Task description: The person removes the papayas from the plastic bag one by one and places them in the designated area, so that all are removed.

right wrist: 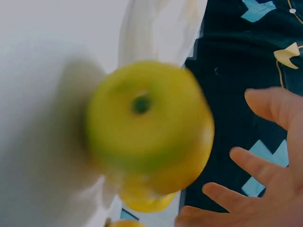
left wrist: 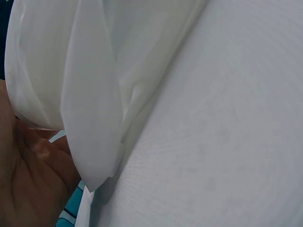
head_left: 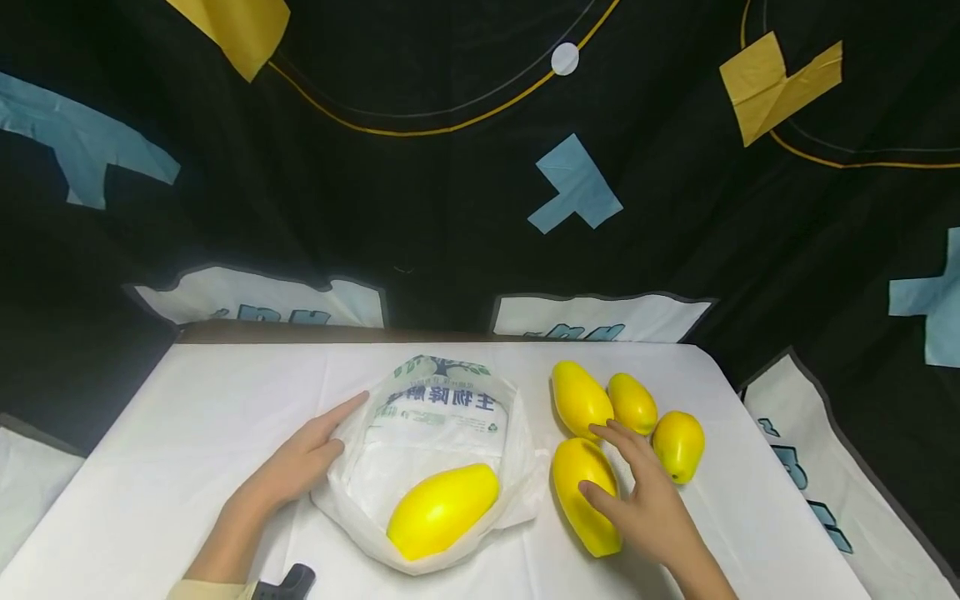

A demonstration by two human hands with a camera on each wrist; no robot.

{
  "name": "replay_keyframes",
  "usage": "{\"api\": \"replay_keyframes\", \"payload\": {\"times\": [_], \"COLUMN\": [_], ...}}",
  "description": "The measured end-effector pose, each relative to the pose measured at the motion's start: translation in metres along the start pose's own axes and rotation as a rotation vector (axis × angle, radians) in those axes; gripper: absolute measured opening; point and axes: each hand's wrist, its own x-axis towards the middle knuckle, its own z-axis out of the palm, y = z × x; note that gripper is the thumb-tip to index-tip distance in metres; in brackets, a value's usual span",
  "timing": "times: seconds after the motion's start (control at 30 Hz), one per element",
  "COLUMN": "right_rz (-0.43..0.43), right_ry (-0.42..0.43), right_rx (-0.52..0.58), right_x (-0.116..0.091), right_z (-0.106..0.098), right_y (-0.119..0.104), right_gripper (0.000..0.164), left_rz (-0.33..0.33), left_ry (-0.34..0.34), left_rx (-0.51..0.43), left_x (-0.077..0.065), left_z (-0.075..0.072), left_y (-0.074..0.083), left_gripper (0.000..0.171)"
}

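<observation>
A translucent white plastic bag (head_left: 517,450), printed with a tree and lettering, lies with its mouth spread wide and one yellow papaya-like fruit (head_left: 444,510) inside. At the bag's left rim is my left hand (head_left: 296,462), index finger extended along the edge. The left wrist view has the bag's film (left wrist: 92,94) hanging over that hand's palm, hiding the fingertips. My right hand (head_left: 647,500) hovers with spread fingers over the nearest loose papaya (head_left: 581,492). In the right wrist view the papaya's stem end (right wrist: 147,127) faces the camera, apart from the fingers.
Beyond the right hand, a long yellow fruit (head_left: 581,396) and two smaller ones, one in the middle (head_left: 632,403) and one at the right (head_left: 678,446), lie grouped on the white tabletop (head_left: 247,392). A dark patterned cloth (head_left: 450,217) hangs behind the table.
</observation>
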Motion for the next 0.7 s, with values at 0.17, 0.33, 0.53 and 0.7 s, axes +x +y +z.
{"api": "replay_keyframes", "payload": {"times": [0.17, 0.33, 0.53, 0.7], "right_rz": [-0.067, -0.079, -0.144, -0.161], "right_ry": [0.093, 0.096, 0.045, -0.031], "right_rx": [0.102, 0.167, 0.284, 0.372], "right_x": [0.006, 0.008, 0.012, 0.016], "right_z": [0.000, 0.004, 0.014, 0.022], "right_y": [-0.014, -0.035, -0.059, -0.076], "right_gripper": [0.065, 0.064, 0.064, 0.064], "left_rz": [0.005, 0.013, 0.009, 0.007], "left_ry": [0.004, -0.003, -0.001, -0.010], "left_rx": [-0.001, -0.012, -0.014, -0.024], "left_x": [-0.001, -0.001, -0.002, -0.001], "left_z": [-0.003, -0.003, -0.003, -0.002], "left_y": [-0.001, -0.002, 0.000, 0.000], "left_gripper": [0.065, 0.065, 0.065, 0.065]}}
